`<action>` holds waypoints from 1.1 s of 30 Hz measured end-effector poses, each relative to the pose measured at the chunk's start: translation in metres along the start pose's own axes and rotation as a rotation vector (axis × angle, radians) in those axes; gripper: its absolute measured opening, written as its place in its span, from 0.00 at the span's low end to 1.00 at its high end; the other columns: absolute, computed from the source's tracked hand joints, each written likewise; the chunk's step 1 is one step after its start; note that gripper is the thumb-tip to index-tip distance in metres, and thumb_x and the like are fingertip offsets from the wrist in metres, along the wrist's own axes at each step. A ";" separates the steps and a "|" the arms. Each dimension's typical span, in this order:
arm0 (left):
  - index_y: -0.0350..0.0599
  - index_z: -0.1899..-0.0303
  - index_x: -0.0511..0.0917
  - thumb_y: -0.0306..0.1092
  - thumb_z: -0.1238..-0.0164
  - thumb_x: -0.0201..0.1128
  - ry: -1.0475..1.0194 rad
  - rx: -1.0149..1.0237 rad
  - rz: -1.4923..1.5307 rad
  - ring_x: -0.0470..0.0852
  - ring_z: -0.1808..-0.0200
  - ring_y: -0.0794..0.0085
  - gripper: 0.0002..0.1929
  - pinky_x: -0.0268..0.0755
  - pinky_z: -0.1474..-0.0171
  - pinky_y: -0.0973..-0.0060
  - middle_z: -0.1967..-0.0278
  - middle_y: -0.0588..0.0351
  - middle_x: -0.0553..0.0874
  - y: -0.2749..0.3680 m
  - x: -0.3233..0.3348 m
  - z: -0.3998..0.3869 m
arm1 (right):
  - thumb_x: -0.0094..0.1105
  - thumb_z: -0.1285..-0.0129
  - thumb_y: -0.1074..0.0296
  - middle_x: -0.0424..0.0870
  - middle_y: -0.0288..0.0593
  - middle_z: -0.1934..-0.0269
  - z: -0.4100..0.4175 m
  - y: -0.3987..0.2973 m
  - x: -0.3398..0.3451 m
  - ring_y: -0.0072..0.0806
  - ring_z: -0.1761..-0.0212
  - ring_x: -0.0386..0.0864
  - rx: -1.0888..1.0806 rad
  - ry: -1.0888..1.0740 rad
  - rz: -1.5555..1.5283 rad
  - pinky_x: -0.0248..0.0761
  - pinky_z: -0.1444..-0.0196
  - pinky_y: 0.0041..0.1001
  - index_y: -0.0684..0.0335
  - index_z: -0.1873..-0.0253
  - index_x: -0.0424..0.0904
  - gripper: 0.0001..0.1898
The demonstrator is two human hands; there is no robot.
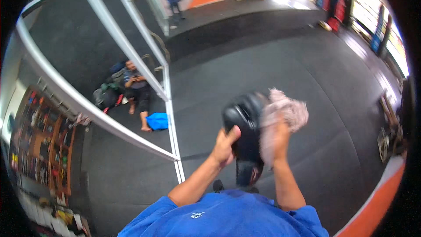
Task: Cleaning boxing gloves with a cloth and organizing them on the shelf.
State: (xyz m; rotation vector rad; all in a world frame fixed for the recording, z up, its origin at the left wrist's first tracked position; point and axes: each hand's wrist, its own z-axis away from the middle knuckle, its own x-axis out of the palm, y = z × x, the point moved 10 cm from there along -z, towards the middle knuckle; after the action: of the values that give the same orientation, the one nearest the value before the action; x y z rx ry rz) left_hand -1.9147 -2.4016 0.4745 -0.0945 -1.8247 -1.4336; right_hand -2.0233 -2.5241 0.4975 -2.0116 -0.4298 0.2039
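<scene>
A black boxing glove (245, 112) is held up in front of my body, its cuff pointing down towards my blue shirt. My left hand (227, 146) grips the glove's left side, with the thumb lying on its surface. My right hand (281, 138) holds a pale pink cloth (294, 113) against the glove's right side. The cloth bunches up above and beyond the fingers, and part of it hangs along the glove. Cloth and right hand are blurred, and the right fingers are partly hidden.
White-framed mirror panels (170, 125) stand at left, showing a seated person and a blue bag (158, 121). Shelves (42, 141) full of gear are at far left. Dark mats (315, 72) cover the floor. Red and blue equipment (338, 10) stands near bright windows; an orange-edged surface (378, 200) is at lower right.
</scene>
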 end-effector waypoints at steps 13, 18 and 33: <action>0.37 0.42 0.70 0.42 0.31 0.63 -0.003 -0.018 -0.078 0.77 0.48 0.71 0.23 0.69 0.42 0.69 0.49 0.55 0.79 -0.060 0.075 -0.033 | 0.41 0.29 0.65 0.82 0.56 0.63 0.007 0.011 -0.073 0.39 0.63 0.82 -0.214 -0.041 0.618 0.72 0.62 0.37 0.72 0.35 0.66 0.23; 0.38 0.43 0.70 0.43 0.32 0.64 -0.087 0.027 -0.286 0.78 0.50 0.69 0.24 0.71 0.44 0.68 0.51 0.54 0.80 -0.054 0.080 -0.034 | 0.51 0.34 0.62 0.79 0.58 0.51 0.029 -0.013 -0.090 0.52 0.46 0.76 -0.244 0.181 0.222 0.63 0.40 0.45 0.73 0.34 0.63 0.28; 0.38 0.40 0.68 0.37 0.32 0.63 -0.038 0.072 -0.438 0.76 0.46 0.68 0.24 0.67 0.40 0.68 0.47 0.53 0.78 -0.067 0.080 -0.002 | 0.50 0.37 0.74 0.83 0.54 0.70 -0.014 -0.009 -0.114 0.35 0.71 0.82 -0.009 0.170 0.254 0.73 0.64 0.30 0.73 0.44 0.73 0.17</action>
State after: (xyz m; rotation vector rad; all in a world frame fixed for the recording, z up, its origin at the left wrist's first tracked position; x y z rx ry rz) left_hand -2.0019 -2.4585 0.4716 0.3366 -2.0087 -1.6643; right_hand -2.1262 -2.5760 0.5075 -2.0704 -0.0674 0.1857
